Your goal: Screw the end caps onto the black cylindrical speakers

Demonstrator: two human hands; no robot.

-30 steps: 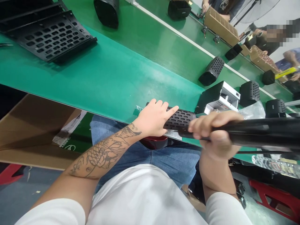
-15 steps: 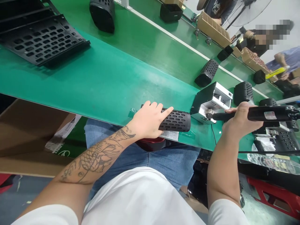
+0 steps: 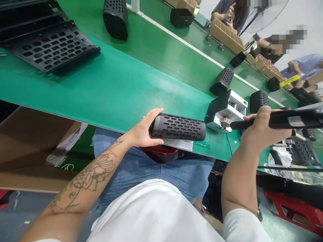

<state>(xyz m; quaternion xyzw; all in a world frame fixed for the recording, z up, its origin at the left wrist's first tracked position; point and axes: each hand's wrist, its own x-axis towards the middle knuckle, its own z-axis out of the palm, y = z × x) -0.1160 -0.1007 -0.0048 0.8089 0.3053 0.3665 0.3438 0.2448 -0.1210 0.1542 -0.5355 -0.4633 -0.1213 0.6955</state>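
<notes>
Broadly, the scene is taken up by a green workbench [image 3: 106, 84], and every place below is given relative to it. At its far left corner a black slotted tray [image 3: 47, 45] is laid flat. At its near edge, just ahead of the person's lap, a black perforated cylinder [image 3: 178, 127] is held lying on its side; its long axis runs left to right along that edge, its capped end toward the left and its other end pointing right at a small white and black box [image 3: 225, 109] standing on the bench. The cylinder's left end is grasped by the left hand [image 3: 142, 131], fingers curled over the top and thumb underneath. Off the bench's right part, a black rod-shaped tool [image 3: 277, 119] is clenched in the right hand [image 3: 262, 129], its tip kept just beside the box. A pale label is seen on the tool, but its writing cannot be read. Further perforated housings [image 3: 223, 80] are scattered along the far side.
</notes>
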